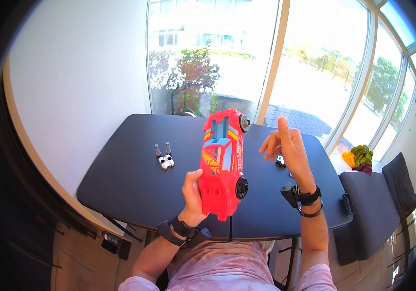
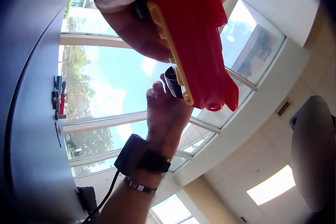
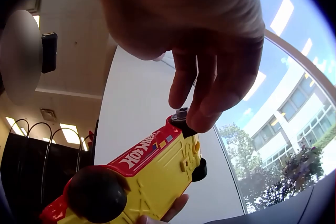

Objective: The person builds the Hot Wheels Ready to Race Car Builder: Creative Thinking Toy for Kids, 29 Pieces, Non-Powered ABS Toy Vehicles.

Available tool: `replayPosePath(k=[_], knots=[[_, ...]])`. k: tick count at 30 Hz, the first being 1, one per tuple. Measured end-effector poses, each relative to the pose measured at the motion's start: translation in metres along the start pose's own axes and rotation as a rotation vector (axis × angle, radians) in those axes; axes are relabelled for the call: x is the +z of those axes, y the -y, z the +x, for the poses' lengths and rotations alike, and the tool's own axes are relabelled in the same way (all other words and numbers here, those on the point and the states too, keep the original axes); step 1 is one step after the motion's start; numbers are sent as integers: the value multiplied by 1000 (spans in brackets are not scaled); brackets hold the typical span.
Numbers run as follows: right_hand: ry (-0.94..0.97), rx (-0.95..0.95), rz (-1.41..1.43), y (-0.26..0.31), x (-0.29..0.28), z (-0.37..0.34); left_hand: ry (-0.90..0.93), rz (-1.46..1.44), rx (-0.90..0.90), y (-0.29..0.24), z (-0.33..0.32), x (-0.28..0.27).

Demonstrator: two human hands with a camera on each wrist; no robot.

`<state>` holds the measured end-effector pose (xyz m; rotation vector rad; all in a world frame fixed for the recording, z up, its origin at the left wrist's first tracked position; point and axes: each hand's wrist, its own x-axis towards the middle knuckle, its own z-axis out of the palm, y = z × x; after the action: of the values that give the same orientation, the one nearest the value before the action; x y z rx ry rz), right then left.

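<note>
My left hand (image 1: 194, 198) grips a red toy car (image 1: 221, 165) by its lower end and holds it up on end over the table. Blue windows and yellow-orange flame graphics mark the car's body; its yellow underside (image 3: 163, 182) shows in the right wrist view. A black wheel (image 1: 242, 187) and a grey-hubbed wheel (image 1: 244, 122) stick out on its right side. To the right of the car, my right hand (image 1: 289, 150) is raised with fingers loosely extended, holding nothing. From the right wrist, its fingertips (image 3: 202, 121) overlap the wheel at the car's far end.
A dark folding table (image 1: 120, 165) spans the front. Silver parts (image 1: 166, 162) with two upright posts sit on its left half. A small metallic piece (image 1: 280, 161) lies behind my right hand. A grey bench (image 1: 370, 203) with colourful cloth (image 1: 360, 157) stands at the right.
</note>
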<state>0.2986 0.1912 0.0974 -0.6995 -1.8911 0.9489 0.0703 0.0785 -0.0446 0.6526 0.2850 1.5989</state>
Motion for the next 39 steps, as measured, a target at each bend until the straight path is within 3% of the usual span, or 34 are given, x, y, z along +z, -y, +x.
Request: replayPosePath(k=[4, 7, 14, 18, 21, 25, 28, 32, 33, 35, 39], knots=[[-14, 69, -180, -1, 4, -11, 9, 2, -4, -1, 0, 4], [39, 107, -155, 1, 11, -30, -17, 1, 27, 1, 1, 4], [198, 257, 26, -15, 32, -73, -7, 13, 48, 2, 1, 0], [133, 286, 226, -16, 55, -92, 18, 84, 92, 5, 1, 8], [7, 300, 409, -33, 75, -109, 4, 510, 213, 16, 4, 14], [-87, 289, 750, -50, 75, -114, 36, 742, 167, 12, 4, 19], [-90, 317, 860, -58, 71, -116, 22, 1224, 274, -15, 6, 17], [-97, 348, 910, -77, 69, -117, -167, 1524, 410, -77, 15, 26], [-100, 356, 911, -79, 69, -117, -216, 1621, 461, -94, 21, 19], [-108, 370, 916, -83, 70, -116, -350, 1809, 341, -129, 31, 4], [-120, 385, 911, -81, 69, -115, -312, 2086, 298, -166, 59, -88]])
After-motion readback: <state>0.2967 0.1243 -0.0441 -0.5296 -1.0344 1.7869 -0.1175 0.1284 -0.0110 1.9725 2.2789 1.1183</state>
